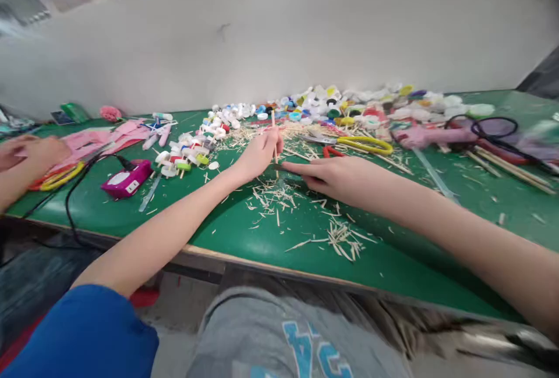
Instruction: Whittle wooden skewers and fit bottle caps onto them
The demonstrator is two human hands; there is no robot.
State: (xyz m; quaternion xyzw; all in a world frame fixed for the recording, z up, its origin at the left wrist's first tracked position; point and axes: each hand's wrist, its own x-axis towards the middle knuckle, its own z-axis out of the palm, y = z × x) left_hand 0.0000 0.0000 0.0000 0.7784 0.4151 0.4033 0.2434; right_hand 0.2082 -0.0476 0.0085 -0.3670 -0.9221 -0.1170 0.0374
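Right in the middle of the green table [240,232], my left hand [257,154] is pinching a thin wooden stick [273,118] between thumb and fingers; its long axis runs twelve to six, the top end poking out above my fingers, the lower end pointing towards the loose shavings [279,194] at six o'clock; my right hand [332,175] sits at four o'clock from it, index finger stretched out, gripping what looks like a dark flat blade [278,167], though my fingers cover most of it and I can't be certain; and here's the crossing that counts: the blade lies roughly three to nine, almost square to the stick, just below my left fingers; the left is the nearer hand, right on the wood, with the right fingertip just beside it; yellow-handled scissors [345,141] lie at three; bottle caps [308,101] heap up at one; a co-worker's hands [39,151] show at nine.
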